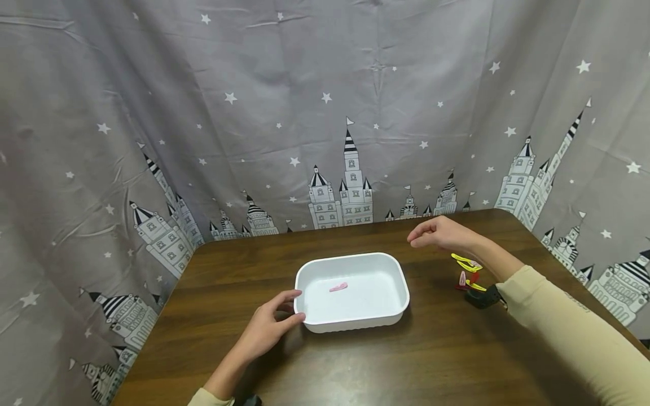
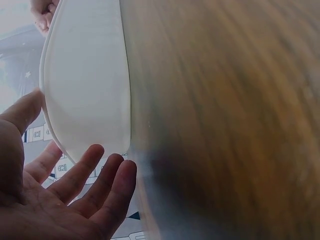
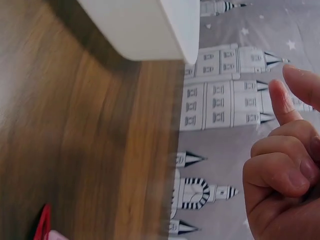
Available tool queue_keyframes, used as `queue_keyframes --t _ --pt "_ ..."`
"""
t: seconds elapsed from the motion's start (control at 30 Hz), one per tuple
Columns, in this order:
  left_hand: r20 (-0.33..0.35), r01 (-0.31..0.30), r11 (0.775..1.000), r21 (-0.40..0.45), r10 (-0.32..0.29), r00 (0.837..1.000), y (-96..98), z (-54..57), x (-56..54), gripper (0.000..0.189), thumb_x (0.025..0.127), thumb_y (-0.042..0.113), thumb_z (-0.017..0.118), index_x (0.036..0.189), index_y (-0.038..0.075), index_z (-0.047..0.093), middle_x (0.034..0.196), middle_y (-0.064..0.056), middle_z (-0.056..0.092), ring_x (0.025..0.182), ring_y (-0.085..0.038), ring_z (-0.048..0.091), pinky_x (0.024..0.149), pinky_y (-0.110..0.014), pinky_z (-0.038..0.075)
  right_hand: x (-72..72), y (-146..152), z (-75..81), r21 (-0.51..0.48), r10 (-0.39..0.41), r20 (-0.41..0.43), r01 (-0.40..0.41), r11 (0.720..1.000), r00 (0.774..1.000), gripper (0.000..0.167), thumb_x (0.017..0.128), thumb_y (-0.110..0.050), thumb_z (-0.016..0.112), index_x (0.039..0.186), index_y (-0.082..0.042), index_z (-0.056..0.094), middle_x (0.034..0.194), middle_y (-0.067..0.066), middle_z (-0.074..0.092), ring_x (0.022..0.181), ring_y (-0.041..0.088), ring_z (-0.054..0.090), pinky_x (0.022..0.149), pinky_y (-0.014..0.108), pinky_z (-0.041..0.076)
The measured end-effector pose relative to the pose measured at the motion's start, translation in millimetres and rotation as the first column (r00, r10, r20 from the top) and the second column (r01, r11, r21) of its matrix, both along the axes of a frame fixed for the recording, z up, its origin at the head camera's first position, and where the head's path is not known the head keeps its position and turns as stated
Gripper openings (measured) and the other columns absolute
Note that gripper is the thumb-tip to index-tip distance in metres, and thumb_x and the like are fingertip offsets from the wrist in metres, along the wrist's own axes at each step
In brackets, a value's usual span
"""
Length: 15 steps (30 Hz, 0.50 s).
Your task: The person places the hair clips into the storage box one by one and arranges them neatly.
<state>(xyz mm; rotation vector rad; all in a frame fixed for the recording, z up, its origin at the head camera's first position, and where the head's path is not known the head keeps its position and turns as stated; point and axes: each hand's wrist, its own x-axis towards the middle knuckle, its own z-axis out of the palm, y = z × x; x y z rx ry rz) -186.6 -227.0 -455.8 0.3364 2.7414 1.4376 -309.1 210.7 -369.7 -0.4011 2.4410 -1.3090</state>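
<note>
A white rectangular tray (image 1: 373, 290) sits on the table, holding one pink hair clip (image 1: 338, 287). At its left end, my left hand (image 1: 274, 318) touches the rim, thumb near the front corner. The left wrist view shows those fingers spread and loosely bent along the outer wall. Above the table, to the tray's right, hovers my right hand (image 1: 439, 233). Its thumb and index finger (image 3: 282, 102) point out with a small gap between them, the other fingers curled, nothing visible in its grasp.
Several yellow, red and pink hair clips (image 1: 467, 265) lie in a loose group on the table under the right forearm. A dark band (image 1: 482, 297) circles the right wrist. Behind the brown wooden table (image 1: 244, 265) hangs a grey curtain (image 1: 274, 113) printed with castles and stars.
</note>
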Motion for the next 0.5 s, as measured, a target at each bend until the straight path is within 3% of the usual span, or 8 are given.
queue_keyframes --t 0.13,0.23,0.5 --pt "0.001 -0.010 1.000 -0.023 0.010 1.000 -0.4 -0.1 -0.2 0.049 0.089 0.025 0.078 0.135 0.017 0.061 0.109 -0.009 0.072 0.099 -0.018 0.068 0.088 -0.039 0.053 2.9 13.5 -3.7 -0.014 -0.019 -0.002 0.019 1.000 1.000 0.034 0.090 -0.032 0.075 0.114 -0.008 0.071 0.098 0.005 0.069 0.049 0.009 0.031 0.048 0.026 0.031" --pt "0.002 -0.016 0.999 -0.036 0.016 1.000 -0.5 -0.4 -0.2 0.049 0.089 0.027 0.078 0.135 0.018 0.061 0.108 -0.007 0.072 0.099 -0.018 0.068 0.089 -0.042 0.052 5.5 23.0 -5.4 -0.004 -0.026 -0.019 0.026 1.000 0.999 0.034 0.091 -0.031 0.075 0.115 -0.007 0.071 0.096 0.003 0.069 0.046 0.007 0.028 0.045 0.025 0.029" --pt "-0.002 -0.012 1.000 -0.024 0.012 1.000 0.6 0.3 1.2 0.049 0.089 0.025 0.078 0.134 0.016 0.062 0.108 -0.008 0.072 0.100 -0.021 0.068 0.090 -0.048 0.053 13.4 43.8 -11.4 -0.049 -0.043 0.027 0.044 0.998 0.999 0.036 0.095 -0.026 0.071 0.120 -0.002 0.066 0.059 -0.005 0.041 0.042 0.009 0.030 0.042 0.027 0.029"
